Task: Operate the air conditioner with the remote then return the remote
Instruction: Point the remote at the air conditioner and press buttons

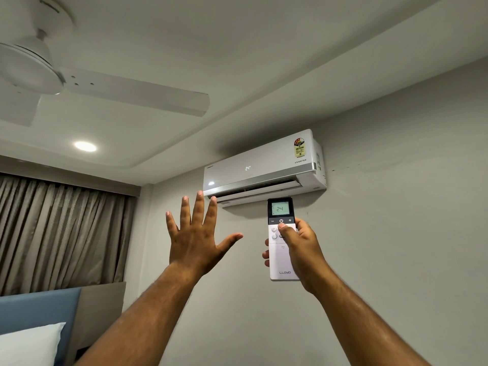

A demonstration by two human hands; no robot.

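Observation:
A white wall-mounted air conditioner (pixel 264 165) hangs high on the grey wall, its front panel showing 24 and its lower flap open. My right hand (pixel 301 249) holds a white remote (pixel 280 260) upright just below the unit. The remote's screen reads 24, and my thumb rests near the power button. My left hand (pixel 195 233) is raised to the left of the remote with fingers spread wide, palm toward the unit, holding nothing.
A white ceiling fan (pixel 79 83) is at the upper left, with a lit recessed light (pixel 85 146) below it. Brown curtains (pixel 60 231) cover the left wall. A blue headboard (pixel 39 310) and white pillow (pixel 29 344) sit at the lower left.

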